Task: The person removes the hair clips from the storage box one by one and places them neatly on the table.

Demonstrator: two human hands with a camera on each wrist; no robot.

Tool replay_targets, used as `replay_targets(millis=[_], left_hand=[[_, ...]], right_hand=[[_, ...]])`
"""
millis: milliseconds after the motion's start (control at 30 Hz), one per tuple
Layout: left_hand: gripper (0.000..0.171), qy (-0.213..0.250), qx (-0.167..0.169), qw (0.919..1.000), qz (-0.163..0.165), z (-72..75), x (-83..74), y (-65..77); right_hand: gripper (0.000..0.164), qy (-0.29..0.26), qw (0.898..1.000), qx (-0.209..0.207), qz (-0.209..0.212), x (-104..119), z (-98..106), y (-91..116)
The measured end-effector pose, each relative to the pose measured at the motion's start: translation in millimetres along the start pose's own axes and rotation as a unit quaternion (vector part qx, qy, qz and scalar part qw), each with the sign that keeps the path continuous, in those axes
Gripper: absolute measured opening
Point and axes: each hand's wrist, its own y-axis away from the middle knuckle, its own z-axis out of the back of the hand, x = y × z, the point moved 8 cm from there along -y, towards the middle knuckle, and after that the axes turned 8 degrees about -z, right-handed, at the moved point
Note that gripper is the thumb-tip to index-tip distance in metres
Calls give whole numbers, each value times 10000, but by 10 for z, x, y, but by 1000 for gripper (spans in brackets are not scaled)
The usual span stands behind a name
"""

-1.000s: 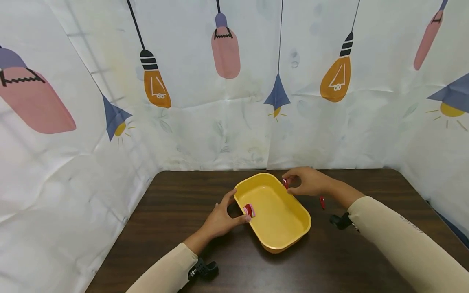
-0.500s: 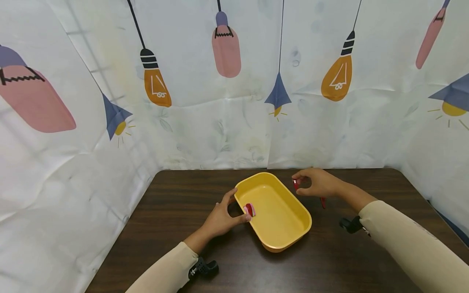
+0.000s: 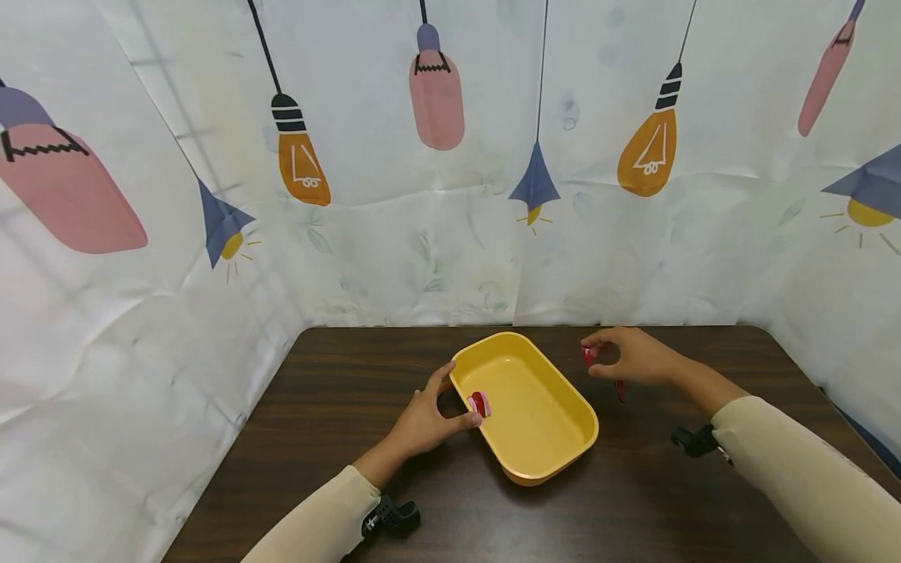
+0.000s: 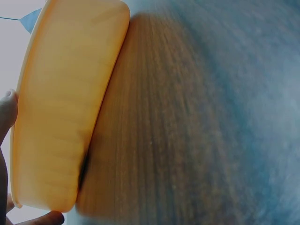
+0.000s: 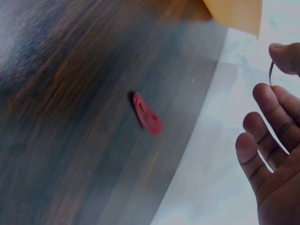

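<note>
My left hand (image 3: 425, 422) grips the left rim of a yellow plastic tub (image 3: 538, 418), thumb over the edge and fingers along the outside. Its side wall (image 4: 61, 108) fills much of the left wrist view. Inside, against the left wall, lie red and pink hair clips (image 3: 479, 403). To the right of the tub, my right hand (image 3: 637, 357) pinches a red hair clip (image 3: 587, 356) between thumb and forefinger; the right wrist view shows it edge-on. Below that hand, another red snap hair clip (image 5: 149, 117) lies on the table.
The dark wood-grain table (image 3: 366, 367) ends at a white curtain (image 3: 415, 258) printed with hanging lamps. More of this cloth rises along both sides. Black straps with small mounts (image 3: 394, 518) sit at the wrists over pale sleeves (image 3: 320, 516).
My right hand has drawn away to the right from the tub's rim, still pinching the red clip, and now hovers near the clip on the table. My left hand and the tub stay put.
</note>
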Motion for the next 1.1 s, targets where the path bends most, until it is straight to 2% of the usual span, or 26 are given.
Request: replay_targets(millis=[400,600,1100], left_hand=[[110,24,-19,9999,121,-15,48,15],[110,76,-21,9999,109,-6,33,6],[110,22,10,9999,141,1,0,-7]], right_hand=[[52,7,9999,-131,-54,-179,15,121],[55,31,9995,-280,-165,-316,61,210],[58,93,9984,-324,-453,-644,52,366]])
